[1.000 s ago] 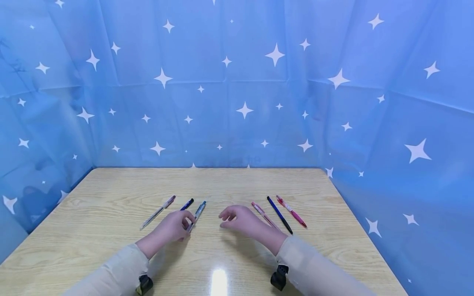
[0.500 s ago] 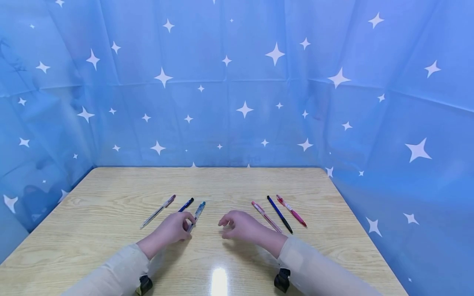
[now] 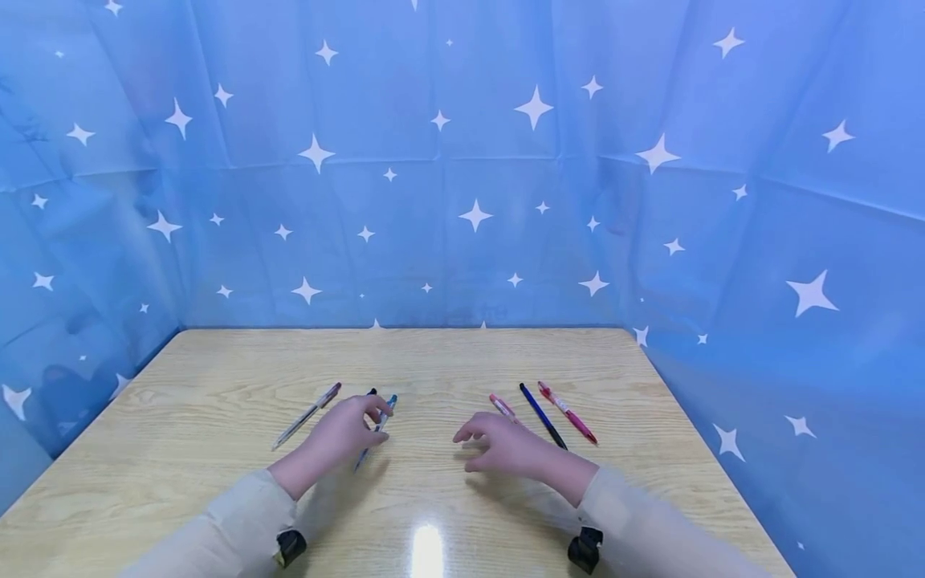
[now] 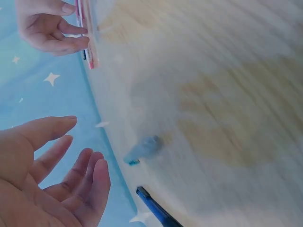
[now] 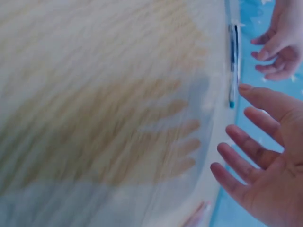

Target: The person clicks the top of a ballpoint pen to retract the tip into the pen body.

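Observation:
My left hand (image 3: 341, 437) hovers above a clear pen with a light blue end (image 3: 393, 401), its fingers loosely bent and apart. In the left wrist view this pen (image 4: 144, 149) lies on the table, separate from the fingers of the left hand (image 4: 61, 184). A dark blue pen (image 4: 158, 208) lies beside it, mostly hidden by the hand in the head view. Further left is a clear pen with a purple end (image 3: 307, 416). My right hand (image 3: 511, 448) hangs over the table, fingers spread and holding nothing, partly covering a pink pen (image 3: 503, 408).
To the right of the pink pen lie a blue pen with a black end (image 3: 542, 413) and a red-pink pen (image 3: 568, 413). The wooden table (image 3: 433, 361) ends at a blue star-patterned curtain (image 3: 462, 160). A light reflection shows near the front.
My left hand has let go of the light blue pen and risen, its fingers opening; the pen lies on the table. My right hand has moved to the right, its fingers spreading.

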Available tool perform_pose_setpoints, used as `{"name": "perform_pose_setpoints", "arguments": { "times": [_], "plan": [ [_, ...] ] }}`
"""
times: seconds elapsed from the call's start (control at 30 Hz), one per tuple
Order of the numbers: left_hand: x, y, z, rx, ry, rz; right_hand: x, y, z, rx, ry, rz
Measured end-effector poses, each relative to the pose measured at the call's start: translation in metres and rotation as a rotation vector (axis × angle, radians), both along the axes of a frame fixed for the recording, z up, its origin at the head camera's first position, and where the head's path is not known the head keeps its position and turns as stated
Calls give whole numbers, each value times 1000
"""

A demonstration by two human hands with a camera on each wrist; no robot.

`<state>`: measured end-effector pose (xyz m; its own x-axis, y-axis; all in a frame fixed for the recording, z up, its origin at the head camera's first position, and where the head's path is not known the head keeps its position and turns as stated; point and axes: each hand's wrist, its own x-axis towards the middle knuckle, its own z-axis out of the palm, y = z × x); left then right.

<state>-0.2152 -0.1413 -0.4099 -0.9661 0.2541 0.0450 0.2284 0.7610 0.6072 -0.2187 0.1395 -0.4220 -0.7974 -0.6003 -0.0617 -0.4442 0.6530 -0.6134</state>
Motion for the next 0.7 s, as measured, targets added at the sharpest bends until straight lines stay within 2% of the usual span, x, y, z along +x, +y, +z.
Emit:
{"name": "perform_pose_setpoints", "arguments": {
  "times": [0.2,0.4,0.57,0.7],
  "plan": [
    [-3,19,1,0,29,-72,-3,23,6,-12,-15,-57],
    [-4,35,4,36,-2,-145,-11,48,8,-72,-32,-149],
    [-7,50,2,52,20,-223,-16,62,9,-9,-22,-248],
    [-8,61,1,50,26,-255,-19,69,10,-10,-48,-228]
  ]
}}
